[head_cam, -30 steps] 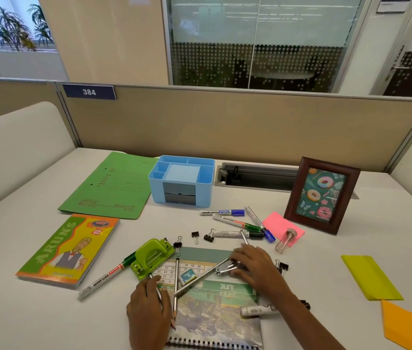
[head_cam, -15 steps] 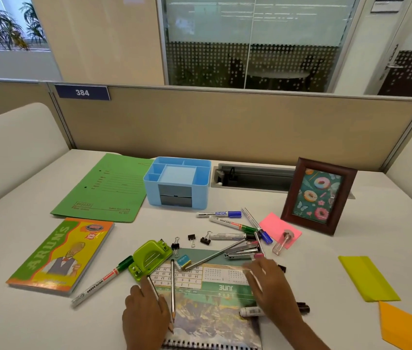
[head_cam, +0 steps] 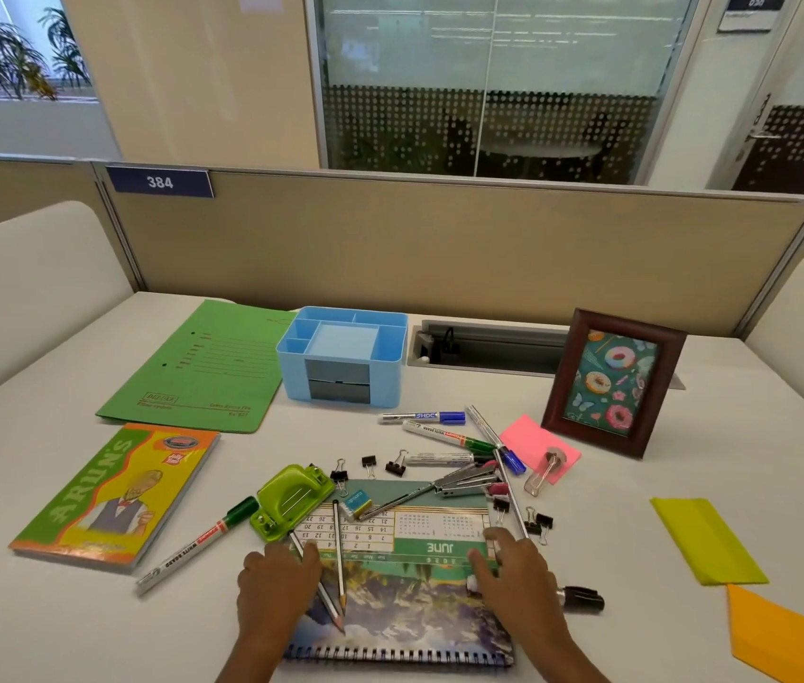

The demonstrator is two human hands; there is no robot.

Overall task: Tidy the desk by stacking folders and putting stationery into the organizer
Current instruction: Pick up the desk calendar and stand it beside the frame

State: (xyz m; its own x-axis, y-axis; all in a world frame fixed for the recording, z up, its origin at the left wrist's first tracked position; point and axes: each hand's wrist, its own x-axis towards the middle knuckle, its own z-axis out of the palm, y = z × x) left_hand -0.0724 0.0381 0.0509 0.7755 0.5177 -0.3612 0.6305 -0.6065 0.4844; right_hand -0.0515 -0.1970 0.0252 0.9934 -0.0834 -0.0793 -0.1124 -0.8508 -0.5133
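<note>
Here, at far left, I see the green folder (head_cam: 202, 372) flat on the desk (head_cam: 745, 416), with the blue organizer (head_cam: 345, 357) just right of it. My left hand (head_cam: 276, 579) lies on the left edge of the calendar (head_cam: 404, 598), over two pencils (head_cam: 339, 549); whether it pinches one I cannot tell. My right hand (head_cam: 518, 569) presses flat, fingers spread, on the right edge. The yellow folder (head_cam: 705, 539) and orange folder (head_cam: 784, 633) lie far right.

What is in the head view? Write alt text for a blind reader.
A person's left hand and right hand rest on a spiral calendar on a cluttered white desk. Markers, binder clips and a green hole punch lie on and around it; a blue organizer, green folder and framed picture sit behind.
</note>
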